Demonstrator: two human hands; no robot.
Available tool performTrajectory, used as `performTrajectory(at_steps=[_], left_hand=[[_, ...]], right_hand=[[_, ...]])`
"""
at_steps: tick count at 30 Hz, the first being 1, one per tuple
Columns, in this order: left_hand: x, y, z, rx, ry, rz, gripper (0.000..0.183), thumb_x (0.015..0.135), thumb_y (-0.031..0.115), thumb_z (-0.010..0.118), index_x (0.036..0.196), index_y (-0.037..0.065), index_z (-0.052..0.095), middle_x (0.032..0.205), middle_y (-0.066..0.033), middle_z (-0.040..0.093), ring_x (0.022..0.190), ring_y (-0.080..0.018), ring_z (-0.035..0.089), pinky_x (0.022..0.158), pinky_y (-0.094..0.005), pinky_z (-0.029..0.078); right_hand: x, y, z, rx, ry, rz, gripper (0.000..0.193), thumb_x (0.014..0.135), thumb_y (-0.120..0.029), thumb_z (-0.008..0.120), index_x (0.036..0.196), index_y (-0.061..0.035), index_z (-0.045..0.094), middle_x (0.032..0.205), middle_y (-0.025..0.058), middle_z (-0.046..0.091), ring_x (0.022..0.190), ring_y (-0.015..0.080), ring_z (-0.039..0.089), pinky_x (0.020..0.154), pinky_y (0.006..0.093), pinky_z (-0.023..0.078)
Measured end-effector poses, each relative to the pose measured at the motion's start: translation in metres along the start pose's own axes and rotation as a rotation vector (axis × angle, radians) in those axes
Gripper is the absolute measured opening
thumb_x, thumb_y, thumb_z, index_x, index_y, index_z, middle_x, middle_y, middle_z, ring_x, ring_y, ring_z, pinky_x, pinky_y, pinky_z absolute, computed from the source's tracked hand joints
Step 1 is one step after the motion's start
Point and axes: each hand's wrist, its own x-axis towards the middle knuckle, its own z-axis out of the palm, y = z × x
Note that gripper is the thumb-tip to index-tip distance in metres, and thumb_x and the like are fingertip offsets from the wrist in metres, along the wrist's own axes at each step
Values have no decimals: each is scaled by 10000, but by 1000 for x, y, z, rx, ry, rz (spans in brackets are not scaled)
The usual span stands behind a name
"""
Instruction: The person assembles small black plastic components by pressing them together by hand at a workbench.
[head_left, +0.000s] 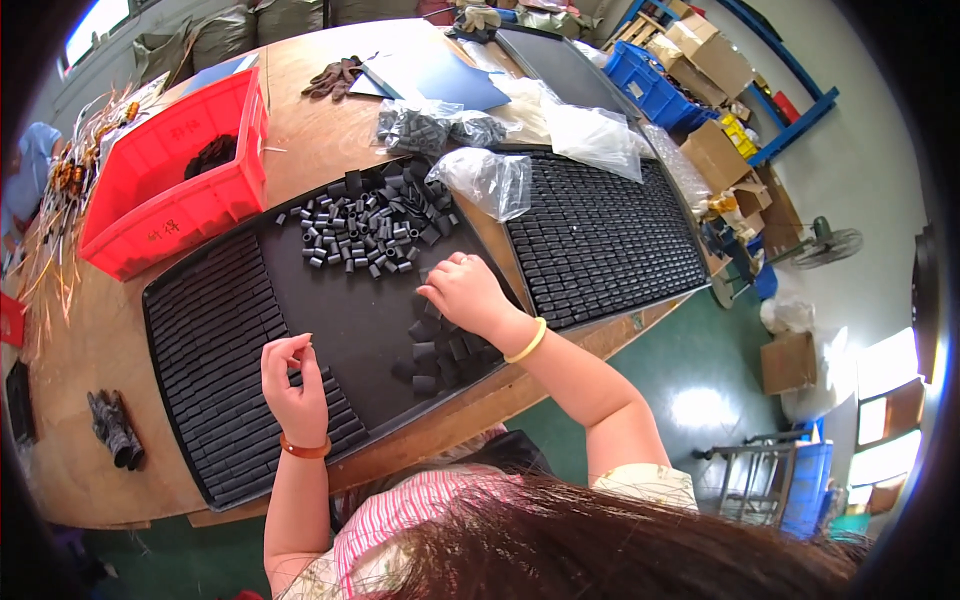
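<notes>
A black tray (345,325) lies before me on the wooden table. Rows of short black tubes (225,345) line its left part. My left hand (295,395) is over the right edge of these rows, thumb and fingers drawn together; whatever they hold is too small to make out. Above the tray's right side is my right hand (467,295), its fingers closed and their contents hidden. Loose black tubes (360,230) are heaped at the tray's far end. Wider black pieces (440,350) lie scattered just below my right hand.
A red bin (180,215) stands beyond the tray at left. Another tray (600,240) filled with black pieces sits at right, with plastic bags (490,182) at its far side. Dark gloves (115,430) lie at the left, near a wire bundle (75,180).
</notes>
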Motion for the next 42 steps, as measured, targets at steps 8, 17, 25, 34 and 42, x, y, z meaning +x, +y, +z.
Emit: performTrajectory(at_steps=[8,17,25,34,42], left_hand=[[2,2,1,14,-33,-1,152,859,-67,627,978,23,658,920,-60,608,727,-150,508,660,-265,433],[1,1,3,4,-41,-7,142,864,-60,628,976,23,657,917,-58,608,732,-148,510,661,-262,430],[0,-1,1,-1,-45,-11,139,868,-60,622,974,22,658,904,-57,608,735,-149,516,648,-263,425],[1,-1,2,6,-26,-3,136,869,-61,622,973,18,660,912,-61,609,744,-152,526,656,-263,433],[1,0,5,-9,-78,-9,125,871,-57,625,965,19,659,905,-60,607,743,-149,532,662,-259,439]], right_hand=[[-10,4,5,91,80,-90,180,880,-249,669,901,-70,675,913,97,652,915,285,619,818,405,502],[25,17,34,287,150,28,239,816,-78,712,1031,-52,611,1005,150,593,966,366,605,866,441,514],[31,38,29,233,393,146,185,885,-125,650,1036,-30,603,1022,163,605,1020,363,589,888,429,499],[26,28,44,-226,232,74,312,856,-84,551,1142,-26,660,1138,159,665,1051,316,614,894,389,508],[43,82,32,-237,308,182,201,864,-130,577,1034,-103,681,1039,93,595,1030,285,568,850,391,496]])
